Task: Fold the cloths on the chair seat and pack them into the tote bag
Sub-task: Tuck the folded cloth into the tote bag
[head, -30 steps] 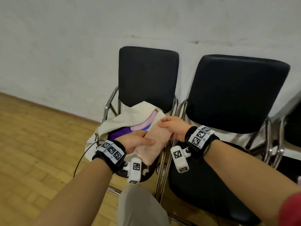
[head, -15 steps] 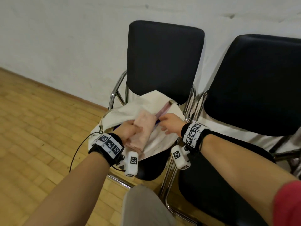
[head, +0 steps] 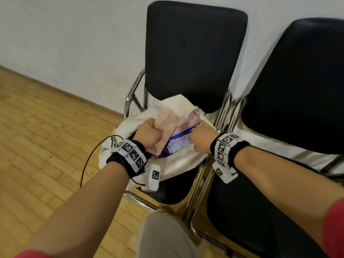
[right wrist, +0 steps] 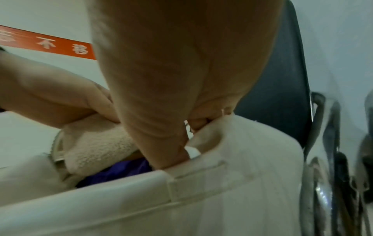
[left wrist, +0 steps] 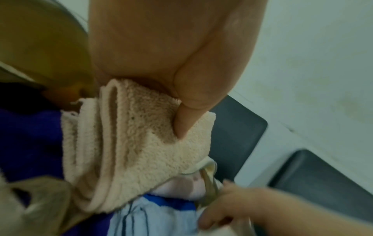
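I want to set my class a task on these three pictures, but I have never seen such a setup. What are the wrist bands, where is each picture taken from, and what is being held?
No machine: a person works bare-handed, with marker bands and small cameras strapped to the wrists. The wide picture comes from a head camera; the two close ones look along each hand. A cream tote bag lies on a black chair seat, with purple, pink and pale blue cloths inside. The left hand grips a folded beige towel, lowering it into the bag. The right hand pinches the bag's rim, holding it open.
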`<move>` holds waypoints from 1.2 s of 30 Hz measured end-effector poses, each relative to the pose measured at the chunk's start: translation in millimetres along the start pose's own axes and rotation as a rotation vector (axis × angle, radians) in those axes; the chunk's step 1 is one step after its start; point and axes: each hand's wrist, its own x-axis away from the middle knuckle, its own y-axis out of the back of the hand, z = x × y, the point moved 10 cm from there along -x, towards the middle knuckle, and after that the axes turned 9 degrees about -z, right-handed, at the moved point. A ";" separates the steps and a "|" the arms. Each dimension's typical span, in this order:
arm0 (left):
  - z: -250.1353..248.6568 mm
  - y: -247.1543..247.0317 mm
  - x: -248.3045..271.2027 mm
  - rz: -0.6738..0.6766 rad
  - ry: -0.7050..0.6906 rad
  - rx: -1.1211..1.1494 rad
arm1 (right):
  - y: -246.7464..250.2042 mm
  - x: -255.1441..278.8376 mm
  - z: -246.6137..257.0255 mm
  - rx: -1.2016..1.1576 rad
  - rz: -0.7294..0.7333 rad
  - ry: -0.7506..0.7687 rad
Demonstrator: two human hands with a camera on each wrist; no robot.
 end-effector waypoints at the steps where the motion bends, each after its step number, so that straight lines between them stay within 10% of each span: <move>1: -4.4 -6.8 0.3 0.035 -0.037 -0.043 | 4.0 6.1 1.9 0.012 -0.045 0.051; 23: -47.0 -143.0 -22.1 0.539 -0.206 -0.367 | 29.3 49.4 -5.1 -0.137 -0.381 0.305; 36: -36.9 -122.6 -20.0 0.514 -0.133 -0.456 | 10.3 18.7 -13.6 -0.062 -0.047 0.022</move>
